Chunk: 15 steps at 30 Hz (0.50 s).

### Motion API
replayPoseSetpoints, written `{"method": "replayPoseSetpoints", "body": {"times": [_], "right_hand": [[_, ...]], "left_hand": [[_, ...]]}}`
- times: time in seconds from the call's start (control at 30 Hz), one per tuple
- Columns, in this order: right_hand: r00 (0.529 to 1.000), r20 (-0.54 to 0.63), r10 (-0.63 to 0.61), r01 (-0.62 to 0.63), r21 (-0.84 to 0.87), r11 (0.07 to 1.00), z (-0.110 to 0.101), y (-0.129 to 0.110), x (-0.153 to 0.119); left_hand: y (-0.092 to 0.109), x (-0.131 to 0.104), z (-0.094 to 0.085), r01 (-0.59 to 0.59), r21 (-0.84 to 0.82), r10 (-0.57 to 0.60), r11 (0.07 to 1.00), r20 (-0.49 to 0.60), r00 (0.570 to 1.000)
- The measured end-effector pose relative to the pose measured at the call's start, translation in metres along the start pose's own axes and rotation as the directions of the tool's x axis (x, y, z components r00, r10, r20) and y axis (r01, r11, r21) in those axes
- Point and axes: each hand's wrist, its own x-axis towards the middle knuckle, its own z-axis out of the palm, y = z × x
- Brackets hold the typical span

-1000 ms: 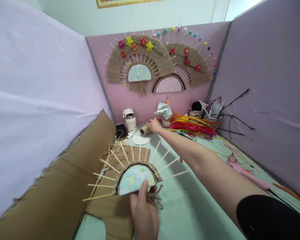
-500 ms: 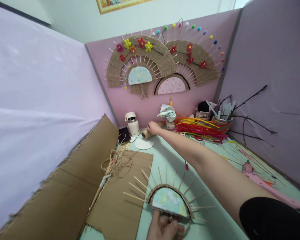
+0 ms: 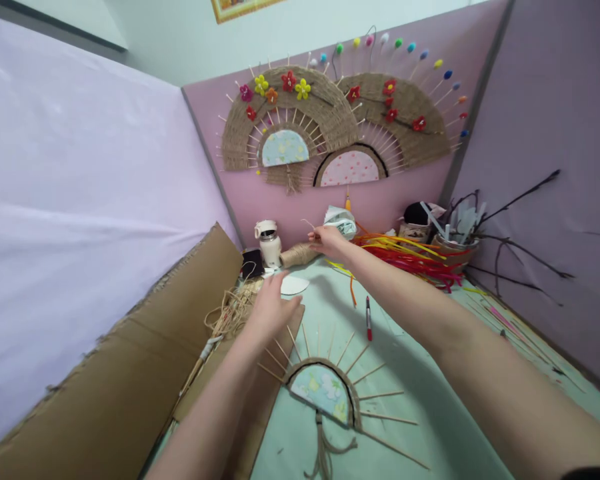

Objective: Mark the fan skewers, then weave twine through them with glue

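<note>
- Two bare hands in view. Left hand: centre of frame, fingers spread, holding nothing visible, near the white half-round cutout.
- Right hand: upper centre, fingertips drawn together on what looks like a thin twine strand; exact grip too small to confirm.
- Twine roll: on its side on the surface, just below and left of the right hand, beside the white bottle. Contact with the fingers: cannot tell.
- Handling, judged: roll light, firm-cored, rough, not slippery, apt to roll; best held around its middle.
- Half-round fan frame: lower centre, lying flat, nearer the frame's bottom edge than either hand, untouched.
- Judged light; centre fairly stiff, thin sticks easily snapped, tassel limp. Best held at the straight edge of the fabric half-disc.
</note>
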Motion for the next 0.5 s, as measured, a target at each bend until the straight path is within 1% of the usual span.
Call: {"method": "replayPoseSetpoints", "body": {"times": [0.03, 0.07, 0.1, 0.13, 0.2, 0.27, 0.37, 0.43, 0.5], "right_hand": [[1.0, 0.011, -0.005, 0.005, 0.04, 0.999, -0.003, -0.005, -0.008], [1.0, 0.019, -0.013, 0.012, 0.077, 0.997, -0.007, -0.01, -0.016], [0.999, 0.027, -0.025, 0.021, 0.112, 0.993, -0.011, -0.015, -0.025], [0.999, 0.034, -0.039, 0.034, 0.144, 0.989, -0.016, -0.021, -0.034], [0.996, 0.052, -0.074, 0.062, 0.201, 0.978, -0.026, -0.033, -0.054], [0.991, 0.071, -0.11, 0.09, 0.244, 0.966, -0.035, -0.044, -0.075], [0.979, 0.101, -0.177, 0.14, 0.295, 0.945, -0.046, -0.063, -0.105], [0.955, 0.14, -0.263, 0.204, 0.335, 0.92, -0.049, -0.077, -0.125], [0.931, 0.16, -0.329, 0.262, 0.336, 0.905, -0.051, -0.092, -0.144]], "left_hand": [[-0.007, 0.026, 0.01, 0.016, 0.077, -0.015, 0.997, -0.024, 1.0], [-0.014, 0.049, 0.021, 0.063, 0.126, -0.06, 0.99, -0.026, 0.998], [-0.022, 0.068, 0.03, 0.105, 0.138, -0.103, 0.985, -0.02, 0.994], [-0.03, 0.083, 0.039, 0.108, 0.129, -0.106, 0.986, -0.026, 0.994], [-0.042, 0.101, 0.052, 0.1, 0.098, -0.098, 0.99, -0.026, 0.995], [-0.048, 0.108, 0.063, 0.088, 0.038, -0.087, 0.995, -0.029, 0.996], [-0.051, 0.108, 0.075, 0.081, -0.091, -0.086, 0.993, -0.052, 0.995], [-0.051, 0.106, 0.079, 0.089, -0.193, -0.109, 0.977, -0.095, 0.99], [-0.051, 0.104, 0.08, 0.114, -0.302, -0.159, 0.946, -0.13, 0.979]]}}
